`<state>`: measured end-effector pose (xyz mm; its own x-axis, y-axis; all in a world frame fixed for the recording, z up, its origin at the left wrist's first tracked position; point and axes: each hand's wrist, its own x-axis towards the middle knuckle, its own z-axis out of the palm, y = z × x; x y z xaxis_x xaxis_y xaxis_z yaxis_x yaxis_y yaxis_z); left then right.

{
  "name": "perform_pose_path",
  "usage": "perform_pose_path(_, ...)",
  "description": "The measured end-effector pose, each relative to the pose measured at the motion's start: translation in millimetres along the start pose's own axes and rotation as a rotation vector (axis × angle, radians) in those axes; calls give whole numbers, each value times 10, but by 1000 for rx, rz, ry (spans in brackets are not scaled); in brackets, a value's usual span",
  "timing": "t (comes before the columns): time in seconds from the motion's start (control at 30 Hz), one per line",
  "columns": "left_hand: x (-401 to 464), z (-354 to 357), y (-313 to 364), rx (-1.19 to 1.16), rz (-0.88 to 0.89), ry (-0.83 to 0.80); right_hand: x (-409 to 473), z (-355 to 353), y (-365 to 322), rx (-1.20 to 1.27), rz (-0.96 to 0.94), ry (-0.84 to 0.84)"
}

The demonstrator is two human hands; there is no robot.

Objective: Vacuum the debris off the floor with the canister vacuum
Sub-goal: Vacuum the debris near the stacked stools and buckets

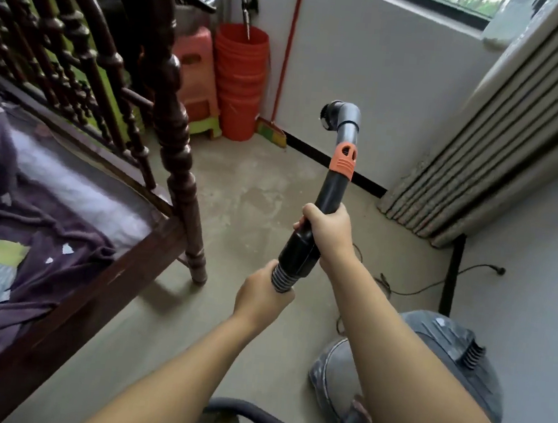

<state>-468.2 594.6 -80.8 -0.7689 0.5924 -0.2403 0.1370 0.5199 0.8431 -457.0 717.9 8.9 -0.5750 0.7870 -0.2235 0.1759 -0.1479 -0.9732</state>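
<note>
Right hand (328, 236) wrapped round wand handle (317, 222), left hand (262, 300) gripping ribbed hose (281, 278) just below — canister (433, 362) behind, nozzle (339, 116) raised.

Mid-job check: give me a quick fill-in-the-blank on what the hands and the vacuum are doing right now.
1. Both hands grip the vacuum's black ____.
2. The left hand holds the ribbed hose, and the right hand sits ____ up the wand.
3. The collar on the wand is ____ in colour.
4. The vacuum canister sits on the ____.

Missing words: wand; higher; orange; floor
</note>
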Motion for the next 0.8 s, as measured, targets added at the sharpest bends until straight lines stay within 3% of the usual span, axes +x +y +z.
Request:
perform_pose_path(0.3, 942, 110, 507, -42, -10, -32, 1065, -20, -388, -49, 21, -81)
perform_pose_path(0.63, 1622, 341, 776, 1, -106, 179, 1998, 49, -482, -22, 17, -324)
perform_pose_path(0.8, 1947, 542, 1019, -5, -123, 223, 2462, -131, -553, -18, 18, -366)
